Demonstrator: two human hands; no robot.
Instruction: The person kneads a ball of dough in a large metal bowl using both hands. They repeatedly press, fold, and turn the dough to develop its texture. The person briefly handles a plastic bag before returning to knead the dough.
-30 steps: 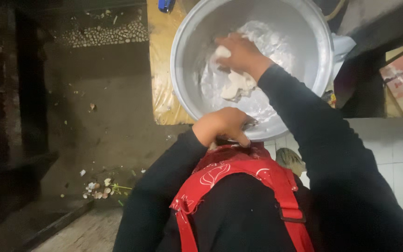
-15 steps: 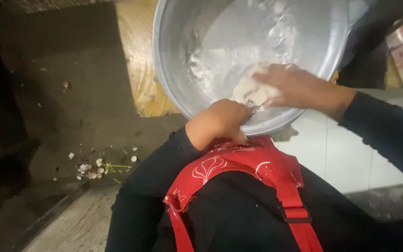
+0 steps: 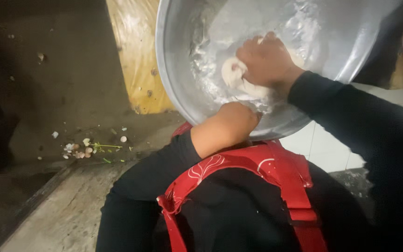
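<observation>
A large round metal basin (image 3: 173, 70) fills the upper middle of the head view, its inside smeared with flour and wet dough. My right hand (image 3: 267, 60) is inside it, closed over a pale lump of dough (image 3: 234, 77) near the basin's lower wall. My left hand (image 3: 227, 126) grips the near rim of the basin from below, fingers curled under the edge. Both arms wear black sleeves, and a red apron (image 3: 239, 172) covers my chest.
A yellowish stained board or sack (image 3: 134, 60) lies to the left of the basin. The dark floor (image 3: 57, 79) carries scattered bits of peel and green scraps (image 3: 87, 147). White tiles (image 3: 323, 149) show under the basin at right, with a concrete ledge (image 3: 66, 210) at lower left.
My right hand has moved from the far side of the basin down toward the near wall and now presses the dough there. The view has come closer to the basin.
</observation>
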